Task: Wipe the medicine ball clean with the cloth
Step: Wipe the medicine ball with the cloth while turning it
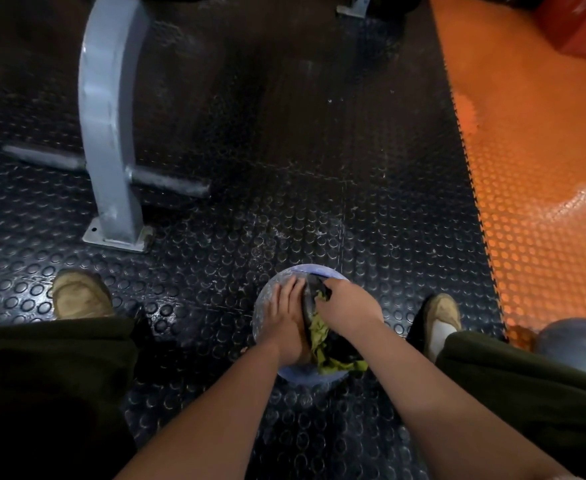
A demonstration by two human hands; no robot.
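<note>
A grey-blue medicine ball [267, 289] sits on the dark studded floor between my feet. My left hand [286, 315] lies flat on its top left side, fingers straight and pointing away from me. My right hand [348, 308] grips a crumpled green and dark cloth [321, 341] and presses it against the ball's top right. The cloth trails down the near side of the ball. Much of the ball's top is hidden under my hands.
A grey metal machine leg [109, 133] with a crossbar is bolted to the floor at the left. An orange studded mat [534, 168] runs along the right. A second ball [577, 341] lies by my right knee. My shoes [78, 296] flank the ball.
</note>
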